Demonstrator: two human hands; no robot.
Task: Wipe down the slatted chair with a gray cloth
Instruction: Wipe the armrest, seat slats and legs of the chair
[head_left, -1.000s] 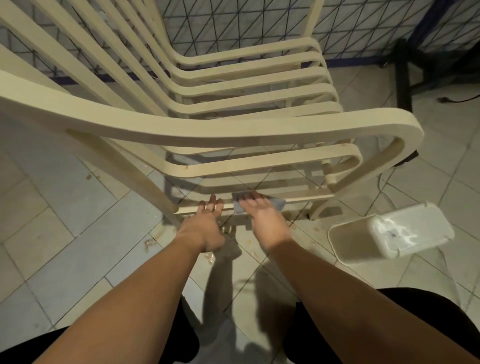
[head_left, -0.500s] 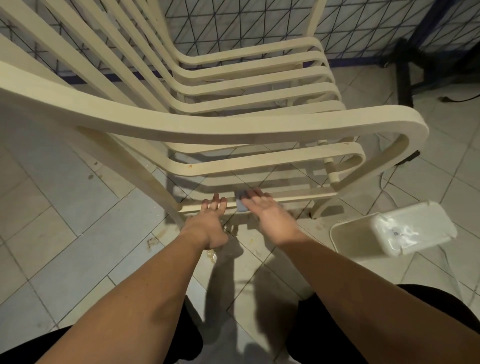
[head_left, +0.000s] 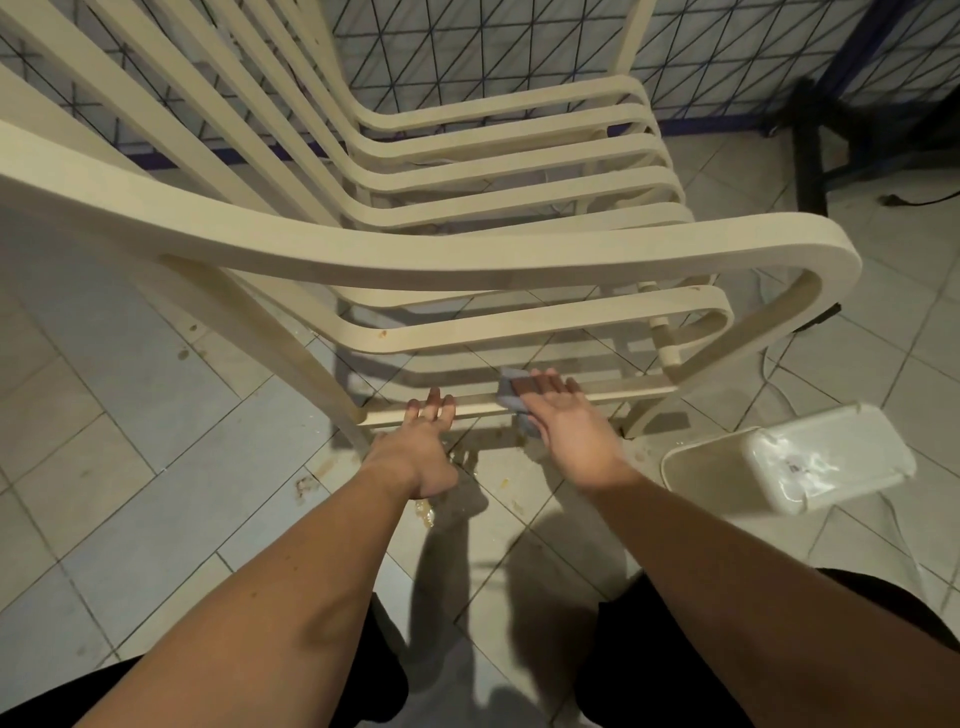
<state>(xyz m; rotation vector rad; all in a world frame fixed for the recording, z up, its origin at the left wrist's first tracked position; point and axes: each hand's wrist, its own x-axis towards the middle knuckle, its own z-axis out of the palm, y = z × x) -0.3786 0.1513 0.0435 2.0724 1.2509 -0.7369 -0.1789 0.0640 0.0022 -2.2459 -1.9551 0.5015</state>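
1. Head view: I see a big cream slatted chair (head_left: 467, 260) standing on a gray tile floor (head_left: 130, 415). Its long curved slats run from the back down to the seat.
2. A low bar (head_left: 623, 387) runs along the bottom of the chair, close to the floor. Both hands are on this bar.
3. The left hand (head_left: 415, 447) reaches out with straight fingers. The fingertips touch the low bar. It grasps nothing, it just rests there.
4. The right hand (head_left: 566, 421) is flat too, with the fingers stretched out. It presses the gray cloth (head_left: 511, 397) down on the low bar.
5. The gray cloth is under the right hand, folded over the bar. Only a small bit of it peeks out on the left side of the fingers.
6. The two hands are near each other but do not touch.
7. A white plastic tub (head_left: 789, 462) lies tipped on the floor, to the right of the right arm.
8. Some brown spots and a little wet patch (head_left: 423, 512) are on the tiles below the left hand.
9. Behind the chair is a wall with dark crossing lines (head_left: 467, 52). A black stand (head_left: 815, 150) is at the far right.
10. The person wears dark shorts (head_left: 883, 597), seen at the bottom.
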